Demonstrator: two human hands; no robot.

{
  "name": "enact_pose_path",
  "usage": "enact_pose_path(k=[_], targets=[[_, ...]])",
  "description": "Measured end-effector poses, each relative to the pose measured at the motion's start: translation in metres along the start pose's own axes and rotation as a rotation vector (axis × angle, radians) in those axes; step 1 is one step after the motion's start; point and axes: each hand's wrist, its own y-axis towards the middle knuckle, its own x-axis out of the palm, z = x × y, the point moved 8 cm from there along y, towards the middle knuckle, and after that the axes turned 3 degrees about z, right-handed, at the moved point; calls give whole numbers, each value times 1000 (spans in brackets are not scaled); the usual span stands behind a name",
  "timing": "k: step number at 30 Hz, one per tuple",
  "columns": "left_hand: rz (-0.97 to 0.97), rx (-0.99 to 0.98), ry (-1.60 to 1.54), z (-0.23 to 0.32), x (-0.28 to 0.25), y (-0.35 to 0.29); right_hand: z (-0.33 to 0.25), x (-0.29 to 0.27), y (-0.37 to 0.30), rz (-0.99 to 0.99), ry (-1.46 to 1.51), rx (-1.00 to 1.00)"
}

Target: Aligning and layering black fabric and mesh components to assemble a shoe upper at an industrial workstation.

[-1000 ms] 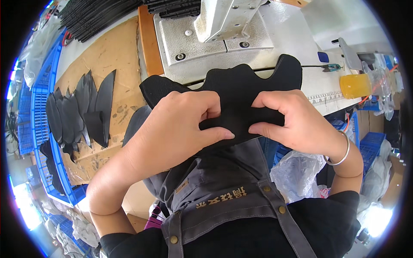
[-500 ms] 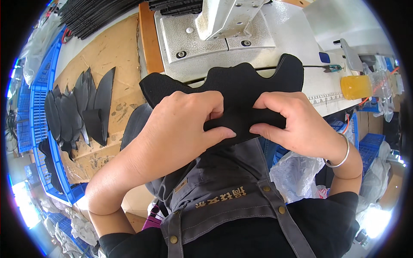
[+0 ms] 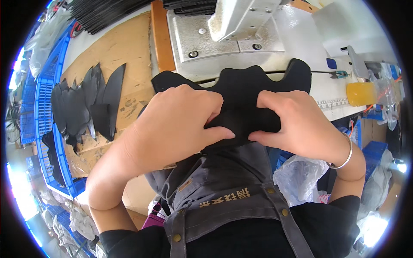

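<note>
A black fabric piece with a wavy far edge [image 3: 243, 88] lies between my hands, at the near side of a white sewing machine bed. My left hand [image 3: 180, 116] grips its left part, thumb toward the middle and fingers curled over the cloth. On the right part, my right hand [image 3: 297, 114] pinches it the same way, thumb pointing inward. The near edge of the cloth is folded up between the thumbs and fingers. My fingertips are partly hidden under and behind the cloth.
The sewing machine [image 3: 241, 21] stands directly beyond the cloth. Leaf-shaped black pieces [image 3: 86, 103] lie on cardboard [image 3: 133, 51] at left, beside a blue crate [image 3: 43, 116]. A jar of yellow stuff [image 3: 360, 93] and thread snips [image 3: 340, 74] sit at right. A plastic bag [image 3: 299, 178] hangs below.
The view has shifted slightly, so the machine and table appear farther right and lower. Both hands keep their hold on the black fabric, with hardly any change in grip.
</note>
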Motion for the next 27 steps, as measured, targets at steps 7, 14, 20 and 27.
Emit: enact_pose_path(k=[7,14,20,27], targets=[[65,85,-48,-9,-1,-4,8,3,1,-94,-8,97],[16,16,-76,-14,3,-4,4,1,2,-58,-29,59],[159,58,-41,-7,-2,-19,1,2,2,-30,-28,35],[398,-8,200,20,-7,-49,11,2,-2,-71,-3,122]])
